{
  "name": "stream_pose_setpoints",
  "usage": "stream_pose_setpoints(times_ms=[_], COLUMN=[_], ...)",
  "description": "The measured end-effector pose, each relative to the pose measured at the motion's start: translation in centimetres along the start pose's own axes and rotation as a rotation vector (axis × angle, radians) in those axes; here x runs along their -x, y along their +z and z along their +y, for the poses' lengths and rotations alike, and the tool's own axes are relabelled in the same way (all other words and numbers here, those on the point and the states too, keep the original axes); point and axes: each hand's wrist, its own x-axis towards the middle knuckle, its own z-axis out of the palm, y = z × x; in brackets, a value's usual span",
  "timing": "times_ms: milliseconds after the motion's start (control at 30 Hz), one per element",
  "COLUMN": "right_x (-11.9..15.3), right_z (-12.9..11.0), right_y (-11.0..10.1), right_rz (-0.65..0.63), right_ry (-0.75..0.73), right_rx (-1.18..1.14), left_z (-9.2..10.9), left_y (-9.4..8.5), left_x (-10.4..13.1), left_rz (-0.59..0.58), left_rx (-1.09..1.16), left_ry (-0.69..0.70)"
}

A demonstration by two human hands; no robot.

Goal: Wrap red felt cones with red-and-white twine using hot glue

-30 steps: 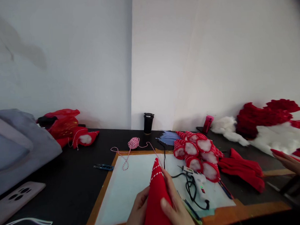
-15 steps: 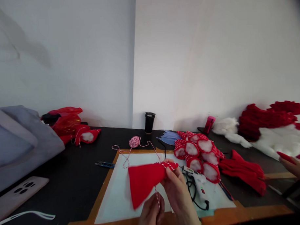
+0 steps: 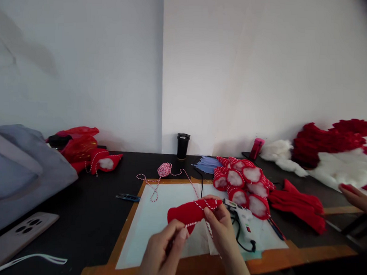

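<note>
A red felt cone is held above the white sheet, its narrow end to the right. My right hand grips it near the tip, where red-and-white cord wraps round. My left hand pinches a stretch of that cord at the cone's lower edge. From the cone the cord runs back to a small ball of cord. Just right of my right hand lies a white glue gun with a black cable.
Stuffed red cones are piled behind the glue gun, with red felt pieces beside them. Blue-handled snips, a phone and a grey bag lie left. Another person's hand shows at far right.
My left hand has moved up and left with the cord, from below the cone to its lower edge. The cone's wide end has folded and looks narrower.
</note>
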Motion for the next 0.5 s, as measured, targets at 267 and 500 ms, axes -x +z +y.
stream_pose_setpoints(times_ms=[267, 500], right_x=[1.3, 2.3], right_z=[-1.3, -1.9], right_y=[-0.6, 0.2], right_rz=[-0.120, -0.205], right_ry=[0.067, 0.174], right_rx=[-0.055, -0.312], left_z=[-0.3, -2.7], left_y=[-2.8, -2.2], left_x=[-2.8, -3.6], left_rz=[0.019, -0.088], left_rx=[0.037, 0.156], left_ry=[-0.016, -0.111])
